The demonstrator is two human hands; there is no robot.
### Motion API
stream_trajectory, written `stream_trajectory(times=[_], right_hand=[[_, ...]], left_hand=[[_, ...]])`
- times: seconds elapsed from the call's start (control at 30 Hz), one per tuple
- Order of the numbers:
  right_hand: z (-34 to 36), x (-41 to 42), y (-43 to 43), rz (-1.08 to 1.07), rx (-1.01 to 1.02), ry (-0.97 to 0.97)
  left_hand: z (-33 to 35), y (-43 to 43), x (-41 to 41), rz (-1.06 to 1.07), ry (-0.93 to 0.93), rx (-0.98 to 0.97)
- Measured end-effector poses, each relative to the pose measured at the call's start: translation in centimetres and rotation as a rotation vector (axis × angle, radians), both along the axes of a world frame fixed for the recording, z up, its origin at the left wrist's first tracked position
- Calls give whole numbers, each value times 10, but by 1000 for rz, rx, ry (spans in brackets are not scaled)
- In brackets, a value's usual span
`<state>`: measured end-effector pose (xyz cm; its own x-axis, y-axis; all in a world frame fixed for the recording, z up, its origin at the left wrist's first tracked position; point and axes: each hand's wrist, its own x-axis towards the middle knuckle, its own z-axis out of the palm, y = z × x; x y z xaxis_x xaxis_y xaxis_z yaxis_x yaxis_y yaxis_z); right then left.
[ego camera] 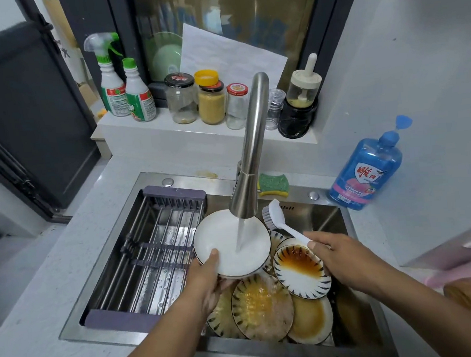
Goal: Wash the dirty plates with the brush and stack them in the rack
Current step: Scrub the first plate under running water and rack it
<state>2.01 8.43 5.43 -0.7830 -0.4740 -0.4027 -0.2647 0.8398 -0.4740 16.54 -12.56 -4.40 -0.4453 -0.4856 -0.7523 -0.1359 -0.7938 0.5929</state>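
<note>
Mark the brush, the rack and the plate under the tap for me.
brush (273, 214), head view, on the white back of its head.
rack (160, 239), head view, on a middle bar.
plate under the tap (222, 240), head view, on its white centre.

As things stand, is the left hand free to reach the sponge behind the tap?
Probably not. The left hand is gripping the white plate under the running tap, and the tap stands between it and the sponge. It would have to set the plate down first.
</note>
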Motion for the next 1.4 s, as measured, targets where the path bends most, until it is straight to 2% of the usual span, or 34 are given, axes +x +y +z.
stream_trajectory(times=[0.07,0.33,0.5,0.77,0.87,1.0,1.13,1.23,1.4], right_hand=[[1,1,0,6,-7,-3],[16,3,4,-29,-106,42],[19,3,3,-51,-130,59],[13,22,5,-7,-73,6],[8,24,6,31,-69,-15],[5,22,4,18,-71,-26],[3,17,5,7,-29,-28],[3,13,9,-21,2,-31],[2,15,7,-21,82,-21]], left_hand=[[6,3,-5,46,24,153],[19,19,-29,24,-57,471],[38,24,-42,228,149,740],[40,16,-45,388,252,928],[34,16,-37,336,221,896],[31,15,-23,168,87,699],[32,0,-14,-6,-98,288],[33,-12,-8,-156,-235,-234],[52,-18,6,-689,-528,-1217]])
